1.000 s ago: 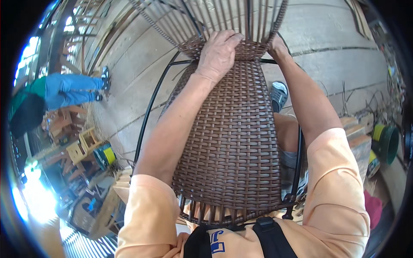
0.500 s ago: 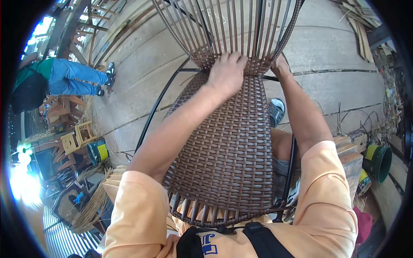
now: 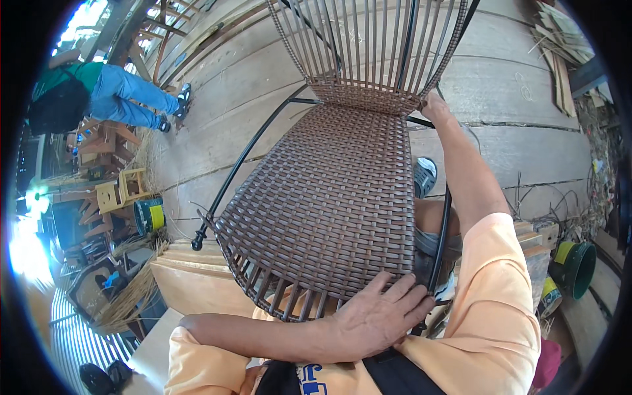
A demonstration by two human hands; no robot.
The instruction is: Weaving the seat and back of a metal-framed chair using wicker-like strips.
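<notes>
A brown woven wicker chair (image 3: 329,191) stands before me, its seat toward me. Its backrest (image 3: 368,52) of upright strands rises at the far side, with a tight woven band along its base. My left hand (image 3: 382,309) lies with spread fingers over the seat's near right edge, palm down and holding nothing I can see. At the far right corner, my right hand (image 3: 434,107) touches the chair where backrest and seat meet; the weave hides its fingers. Black metal tubes (image 3: 253,141) frame the chair, and loose strand ends stick out by the left corner.
A person in blue jeans (image 3: 135,95) stands at the far left. Stacked boards (image 3: 191,270) lie under the chair's near side. Green buckets stand left (image 3: 150,216) and right (image 3: 574,270). Wood strips (image 3: 556,72) lie at the far right. A small wooden stool (image 3: 122,189) sits left.
My left hand has come off the backrest's base and moved toward me to the seat's near right edge. My right hand stays at the far corner. The chair's near end has swung left.
</notes>
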